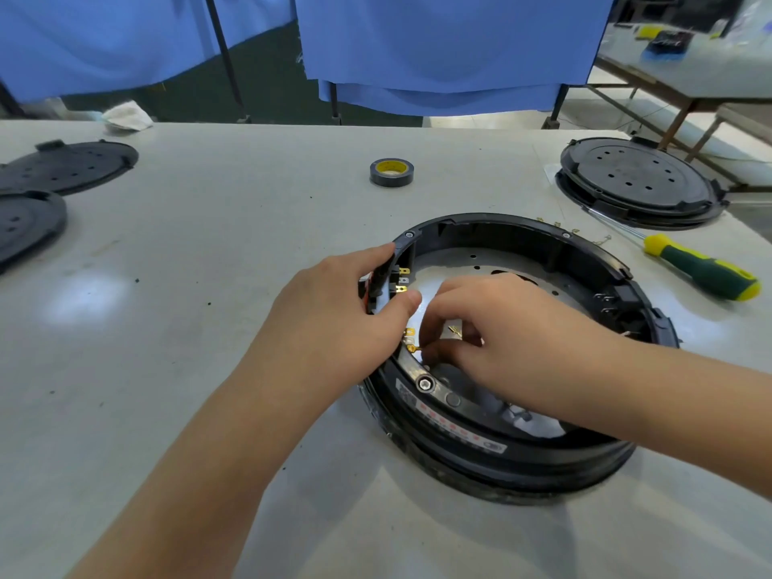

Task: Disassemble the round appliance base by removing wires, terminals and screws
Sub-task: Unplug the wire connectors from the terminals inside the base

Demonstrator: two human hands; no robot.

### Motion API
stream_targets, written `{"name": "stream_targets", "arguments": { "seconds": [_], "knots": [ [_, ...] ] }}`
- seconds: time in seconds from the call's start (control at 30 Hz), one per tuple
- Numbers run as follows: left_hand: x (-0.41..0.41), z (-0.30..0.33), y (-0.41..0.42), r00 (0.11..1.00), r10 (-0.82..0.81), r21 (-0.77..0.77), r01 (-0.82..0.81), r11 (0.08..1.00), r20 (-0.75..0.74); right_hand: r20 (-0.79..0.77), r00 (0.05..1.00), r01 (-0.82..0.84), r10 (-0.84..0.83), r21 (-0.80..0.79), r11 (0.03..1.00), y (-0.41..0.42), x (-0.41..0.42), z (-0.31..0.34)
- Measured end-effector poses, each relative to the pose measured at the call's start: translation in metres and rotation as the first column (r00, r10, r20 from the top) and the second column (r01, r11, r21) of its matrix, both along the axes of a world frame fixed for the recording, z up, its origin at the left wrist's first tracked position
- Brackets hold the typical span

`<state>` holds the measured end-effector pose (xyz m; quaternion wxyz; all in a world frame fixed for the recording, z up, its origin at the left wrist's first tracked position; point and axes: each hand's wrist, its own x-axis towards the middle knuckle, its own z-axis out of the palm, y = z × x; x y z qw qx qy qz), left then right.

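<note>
Grey table [209, 252], round base [522, 453] near front-right. Left hand [346, 311] grips its rim; right hand [493, 332] pinches a brass terminal [411, 349] inside. Terminal-pulling step; next needs a straight tug off.

Black base [493, 449], yellow-green screwdriver [702, 272]

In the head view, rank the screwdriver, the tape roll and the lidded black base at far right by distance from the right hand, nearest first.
Measured from the right hand, working inside the open round base:
1. Screwdriver, lying on the table to the right of the open base.
2. Tape roll, straight ahead past the base's far rim.
3. Lidded black base, at the table's far right corner.
</note>
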<state>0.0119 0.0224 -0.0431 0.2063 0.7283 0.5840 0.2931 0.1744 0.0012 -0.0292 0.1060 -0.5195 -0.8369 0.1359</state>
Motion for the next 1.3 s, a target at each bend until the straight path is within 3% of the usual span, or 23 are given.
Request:
{"name": "stream_targets", "arguments": {
  "seconds": [0.2,0.4,0.6,1.13,1.3],
  "knots": [
    [-0.001,0.001,-0.001,1.000,-0.021,-0.023,0.021,1.000,-0.018,-0.010,1.000,-0.028,0.028,-0.013,1.000,0.002,0.002,0.004],
    [-0.011,0.009,0.002,0.984,-0.107,-0.244,0.139,0.960,0.140,-0.022,1.000,-0.001,0.001,0.021,1.000,-0.004,0.004,0.001],
    [-0.015,0.014,0.003,0.969,-0.119,-0.335,0.189,0.923,0.217,0.003,1.000,-0.001,0.001,-0.041,0.999,-0.006,0.003,0.001],
    [-0.016,0.012,0.001,0.956,-0.194,-0.318,0.258,0.912,0.219,0.017,0.999,-0.051,0.052,-0.061,0.997,0.001,0.005,-0.002],
    [-0.015,0.010,0.000,0.953,-0.212,-0.295,0.271,0.916,0.218,0.042,0.997,-0.065,0.064,0.015,0.998,-0.001,0.006,-0.001]
  ]
}}
